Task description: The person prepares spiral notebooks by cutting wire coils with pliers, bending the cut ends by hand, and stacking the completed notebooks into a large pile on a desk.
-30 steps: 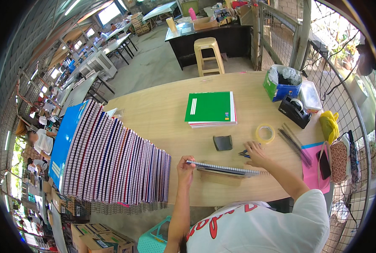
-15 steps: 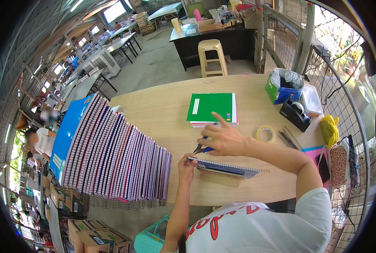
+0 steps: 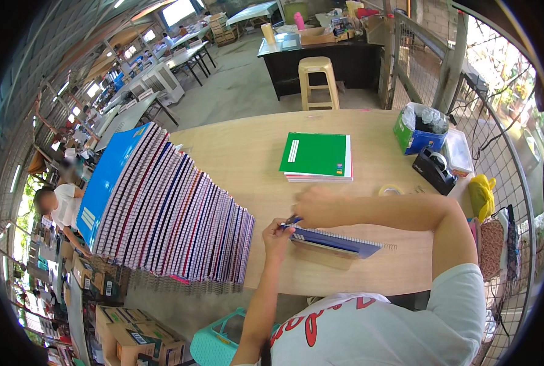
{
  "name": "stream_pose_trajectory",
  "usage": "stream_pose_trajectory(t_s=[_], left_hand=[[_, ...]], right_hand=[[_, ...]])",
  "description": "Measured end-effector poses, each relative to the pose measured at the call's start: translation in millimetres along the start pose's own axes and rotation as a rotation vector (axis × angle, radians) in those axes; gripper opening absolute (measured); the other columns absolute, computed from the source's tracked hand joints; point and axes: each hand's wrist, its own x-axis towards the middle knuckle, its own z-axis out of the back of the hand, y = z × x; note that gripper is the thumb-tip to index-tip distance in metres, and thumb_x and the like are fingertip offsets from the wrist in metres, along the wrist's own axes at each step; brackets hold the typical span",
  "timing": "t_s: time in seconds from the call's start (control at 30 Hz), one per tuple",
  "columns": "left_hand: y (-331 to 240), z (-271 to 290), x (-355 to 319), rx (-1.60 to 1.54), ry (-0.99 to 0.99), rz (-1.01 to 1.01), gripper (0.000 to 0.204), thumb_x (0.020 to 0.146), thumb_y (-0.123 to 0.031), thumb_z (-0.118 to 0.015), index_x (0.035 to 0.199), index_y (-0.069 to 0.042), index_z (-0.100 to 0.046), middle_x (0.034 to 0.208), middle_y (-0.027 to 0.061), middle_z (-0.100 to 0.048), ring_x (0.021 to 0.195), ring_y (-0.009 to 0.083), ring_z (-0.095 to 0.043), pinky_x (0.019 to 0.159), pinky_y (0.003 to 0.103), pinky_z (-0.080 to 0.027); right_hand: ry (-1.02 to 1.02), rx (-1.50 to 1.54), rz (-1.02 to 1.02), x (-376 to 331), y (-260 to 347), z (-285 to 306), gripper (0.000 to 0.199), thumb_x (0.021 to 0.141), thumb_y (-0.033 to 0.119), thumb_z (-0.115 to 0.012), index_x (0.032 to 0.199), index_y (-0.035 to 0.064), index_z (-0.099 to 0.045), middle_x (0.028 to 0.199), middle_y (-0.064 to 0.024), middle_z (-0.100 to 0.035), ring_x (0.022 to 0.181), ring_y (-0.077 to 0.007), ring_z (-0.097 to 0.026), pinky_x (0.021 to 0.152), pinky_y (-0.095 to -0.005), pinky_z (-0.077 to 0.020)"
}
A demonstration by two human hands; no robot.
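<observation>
My left hand [image 3: 276, 238] pinches the left end of a blue notebook [image 3: 339, 241], near the end of its spiral. The notebook stands on its edge at a slant, spiral side up. A length of coil wire [image 3: 390, 247] sticks out past its right end. My right hand [image 3: 320, 205], smeared by motion, is closed around dark blue-handled pliers [image 3: 293, 219]. The pliers' tip is at the left end of the spiral, close to my left fingers; the jaws cannot be made out. Beyond my right hand lies a small pile of notebooks with a green cover [image 3: 316, 154] on top.
A tall leaning stack of spiral notebooks [image 3: 168, 210] fills the table's left side. To the right are a tape roll [image 3: 391, 190], partly behind my forearm, a black tape dispenser [image 3: 433, 171], a box with plastic bags [image 3: 421, 131] and a yellow bag [image 3: 482, 196]. A teal stool [image 3: 220, 341] stands below.
My right hand has turned over at the spiral's left end, its forearm now covering part of the tape roll. The notebook shows more of its blue cover. The whole view has shifted slightly.
</observation>
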Motion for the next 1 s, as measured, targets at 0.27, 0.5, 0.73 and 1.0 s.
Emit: stream_pose_trajectory(t_s=[0.27, 0.5, 0.73, 1.0], left_hand=[[13.3, -9.3, -10.3, 0.036, 0.006, -0.029, 0.019, 0.086, -0.005, -0.077, 0.100, -0.004, -0.064, 0.092, -0.0025, -0.062, 0.085, 0.0067, -0.056, 0.079, 0.024, -0.047], [16.5, -22.1, -17.6, 0.151, 0.038, -0.078, 0.018, 0.091, -0.010, -0.073, 0.104, -0.003, -0.062, 0.091, -0.0032, -0.061, 0.086, 0.0050, -0.054, 0.080, 0.023, -0.046], [-140.0, -108.3, -39.0, 0.499, -0.065, -0.679, 0.047, 0.079, -0.021, -0.085, 0.115, -0.004, -0.059, 0.116, 0.0109, -0.060, 0.108, 0.0251, -0.055, 0.095, 0.039, -0.044], [-454.0, 188.3, -56.5, 0.688, -1.183, -0.699, 0.062, 0.092, -0.040, -0.068, 0.130, 0.006, -0.049, 0.115, 0.0145, -0.060, 0.103, 0.0237, -0.057, 0.099, 0.039, -0.042]], right_hand=[[-0.364, 0.353, -0.525, -68.6, -103.8, -107.5, 0.038, 0.084, 0.039, -0.072, 0.107, 0.0089, -0.068, 0.104, -0.0180, -0.066, 0.101, -0.0372, -0.062, 0.088, -0.0476, -0.0503], [-0.534, 0.307, -0.427, -140.2, -115.5, -218.8, 0.047, 0.079, 0.029, -0.078, 0.117, 0.0054, -0.064, 0.122, -0.0179, -0.058, 0.114, -0.0367, -0.057, 0.094, -0.0473, -0.0490], [-0.362, 0.431, 0.043, -120.5, 35.4, 52.2, 0.078, 0.082, 0.027, -0.078, 0.148, 0.0070, -0.042, 0.118, -0.0176, -0.066, 0.074, -0.0273, -0.068, 0.075, -0.0369, -0.0548], [-1.153, 0.123, 0.355, -148.7, 40.5, 160.3, 0.046, 0.071, -0.002, -0.074, 0.115, -0.0038, -0.061, 0.110, -0.0183, -0.067, 0.097, -0.0321, -0.066, 0.089, -0.0367, -0.0504]])
